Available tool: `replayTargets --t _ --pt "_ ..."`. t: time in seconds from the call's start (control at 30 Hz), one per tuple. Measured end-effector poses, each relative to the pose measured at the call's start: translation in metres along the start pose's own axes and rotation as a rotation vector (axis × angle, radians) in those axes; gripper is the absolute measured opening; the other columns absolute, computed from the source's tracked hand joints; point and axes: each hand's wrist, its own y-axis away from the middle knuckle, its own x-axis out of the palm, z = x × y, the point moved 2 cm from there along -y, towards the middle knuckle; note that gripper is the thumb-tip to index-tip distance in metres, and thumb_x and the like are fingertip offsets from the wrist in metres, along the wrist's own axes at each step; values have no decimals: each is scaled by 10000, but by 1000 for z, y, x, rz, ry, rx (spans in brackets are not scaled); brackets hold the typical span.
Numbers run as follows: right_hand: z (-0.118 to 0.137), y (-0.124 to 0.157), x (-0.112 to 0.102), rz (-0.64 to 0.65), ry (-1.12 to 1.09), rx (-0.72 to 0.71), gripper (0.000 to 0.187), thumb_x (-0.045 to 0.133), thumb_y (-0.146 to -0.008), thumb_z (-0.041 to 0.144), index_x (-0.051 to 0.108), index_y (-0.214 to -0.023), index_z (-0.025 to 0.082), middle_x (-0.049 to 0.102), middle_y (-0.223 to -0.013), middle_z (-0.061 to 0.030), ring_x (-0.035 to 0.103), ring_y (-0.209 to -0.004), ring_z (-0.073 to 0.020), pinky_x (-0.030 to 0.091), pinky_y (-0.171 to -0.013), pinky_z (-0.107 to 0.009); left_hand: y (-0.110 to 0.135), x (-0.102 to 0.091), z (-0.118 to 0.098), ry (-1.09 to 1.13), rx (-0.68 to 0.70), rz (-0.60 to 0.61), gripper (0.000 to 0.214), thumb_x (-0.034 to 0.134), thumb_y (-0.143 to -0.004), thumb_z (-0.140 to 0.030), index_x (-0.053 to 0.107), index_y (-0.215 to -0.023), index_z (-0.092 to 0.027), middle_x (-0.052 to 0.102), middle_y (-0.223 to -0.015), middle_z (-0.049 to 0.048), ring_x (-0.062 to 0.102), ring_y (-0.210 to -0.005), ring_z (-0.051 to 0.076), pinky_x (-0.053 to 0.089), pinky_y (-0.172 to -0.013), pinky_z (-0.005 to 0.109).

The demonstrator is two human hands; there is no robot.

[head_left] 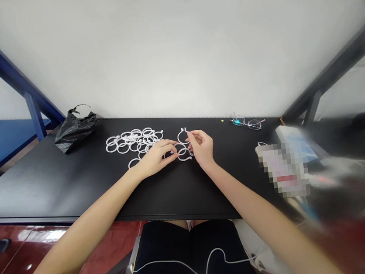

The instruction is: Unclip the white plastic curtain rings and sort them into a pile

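Over the middle of the black table, both hands work at a small cluster of white shower curtain rings, which look like open hoops with small knobs at the ends. My left hand (159,157) pinches one white curtain ring (179,146) between thumb and fingers. Just right of it, my right hand (201,147) is closed on another curtain ring (182,131), whose knobbed ends point away from me. Rings overlap between the hands; whether they are linked, I cannot tell. Left of my left hand lies a loose pile of similar rings (123,148), partly covered by that hand.
A crumpled black plastic bag (77,128) sits at the table's far left. Eyeglasses (247,123) lie near the wall (186,57) at the right. Beyond my right arm are a white box (295,139), a blurred-out item and cables. A white cable (170,261) crosses my lap.
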Motion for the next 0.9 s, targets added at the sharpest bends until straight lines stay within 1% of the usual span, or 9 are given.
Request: replayTargets --t 0.1,0.17,0.3,0.47,0.57,0.67,0.77,0.83,0.9 --pt "3 0 -1 -31 -28 -3 276 633 -821 454 601 -832 180 664 -689 -17 565 -495 -106 450 -445 -226 0 -5 -4 8 2 -103 171 525 -953 -326 632 -932 -195 621 -1248 114 578 -1160 220 450 -1010 407" --pt "5 0 -2 -49 -32 -7 279 617 -832 461 588 -851 184 665 -699 -17 568 -510 -108 448 -451 -228 -1 -8 -7 2 -3 -140 168 527 -951 -323 632 -935 -193 619 -1258 121 570 -1177 228 446 -1015 416" --pt "2 -1 -2 -48 -58 -5 269 599 -846 453 550 -869 189 677 -718 -23 559 -506 -104 407 -422 -216 -1 -8 -7 -15 -3 -139 169 526 -951 -322 633 -927 -194 624 -1253 121 578 -1164 230 448 -1011 420" --pt "-6 -4 -1 -22 -130 14 247 613 -846 393 441 -887 220 690 -743 -5 524 -472 -79 387 -418 -190 0 -4 -4 -8 23 -126 166 532 -951 -317 637 -938 -189 628 -1241 118 584 -1145 219 454 -1007 404" --pt "-7 -5 -2 -10 -150 36 213 606 -841 373 464 -885 220 702 -788 -8 527 -446 -69 365 -387 -180 0 -4 -2 -24 23 -159 153 544 -946 -306 634 -937 -183 628 -1243 125 585 -1145 224 457 -998 413" --pt "-8 -6 0 86 -113 64 156 600 -820 352 591 -840 197 707 -849 -32 615 -545 -100 419 -405 -185 1 -6 -2 -35 34 -196 134 556 -940 -287 631 -928 -177 626 -1245 132 585 -1147 228 459 -990 416" --pt "-11 -4 6 265 -122 99 123 695 -715 277 675 -801 191 713 -837 -32 689 -749 -166 562 -604 -256 0 -8 -4 -47 55 -232 117 566 -936 -270 632 -931 -174 630 -1242 134 590 -1137 225 459 -990 414" --pt "-11 -1 11 371 -163 123 186 746 -651 233 700 -826 191 724 -835 -28 700 -806 -187 583 -744 -319 0 -9 -4 -61 66 -257 112 573 -933 -264 636 -936 -172 632 -1238 135 593 -1131 224 463 -985 410" --pt "-10 2 14 432 -203 149 224 770 -627 223 714 -841 189 732 -819 -26 704 -806 -191 574 -801 -348 0 -9 -4 -72 71 -273 114 575 -932 -261 642 -941 -169 632 -1235 138 593 -1131 225 468 -980 408"
